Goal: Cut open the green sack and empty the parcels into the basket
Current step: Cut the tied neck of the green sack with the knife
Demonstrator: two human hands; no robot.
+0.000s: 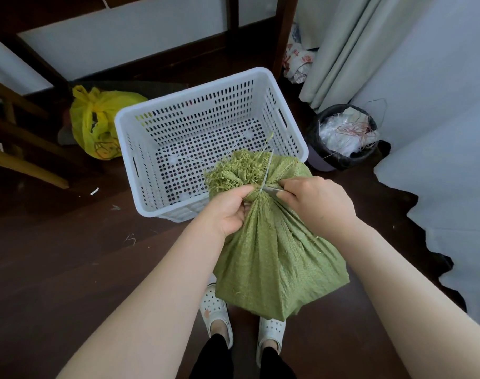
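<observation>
Both hands clenched: left hand gripping woven green sack's gathered neck, right hand a thin metal blade.

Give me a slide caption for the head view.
Left hand grips tied woven green sack; right hand cuts at its tie beside white perforated plastic basket.

Person seen from above — bare forearms, black trousers, white clogs.

Both arms are uncovered, with no sleeves reaching the left hand or the right hand, and no rings or watch on show. Below the green sack, two black trouser legs end in white perforated clogs — the left one marked with a small reddish spot.
</observation>
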